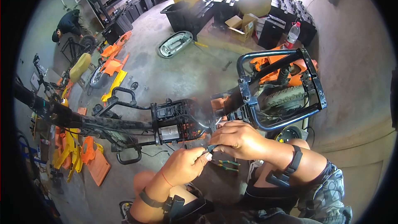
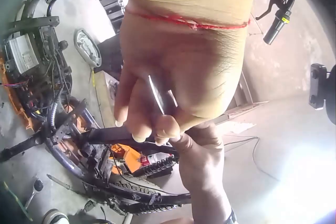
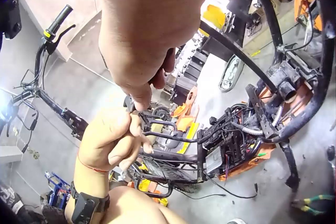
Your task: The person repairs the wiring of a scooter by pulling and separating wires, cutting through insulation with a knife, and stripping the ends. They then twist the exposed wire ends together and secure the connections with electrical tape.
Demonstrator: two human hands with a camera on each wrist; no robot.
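The fingers of the left hand (image 1: 182,166) and of the right hand (image 1: 238,139) meet at a small dark piece (image 1: 211,148), each hand pinching it between thumb and fingers; what it is cannot be told. A thin shiny strip (image 2: 156,94) shows against the left palm. The piece is at the near side of a black metal frame (image 1: 118,123), which runs from left to right and carries a silver box (image 1: 170,132) and wiring. Pliers (image 1: 228,164) with green and yellow handles lie near the hands, on the floor (image 1: 155,79). Farther off lies an oval tray-like part (image 1: 175,44); at far right stand an open carton (image 1: 242,27) and a bottle (image 1: 293,35). Orange panels (image 1: 96,164) lie at left, and another person (image 1: 69,25) bends down at far left.
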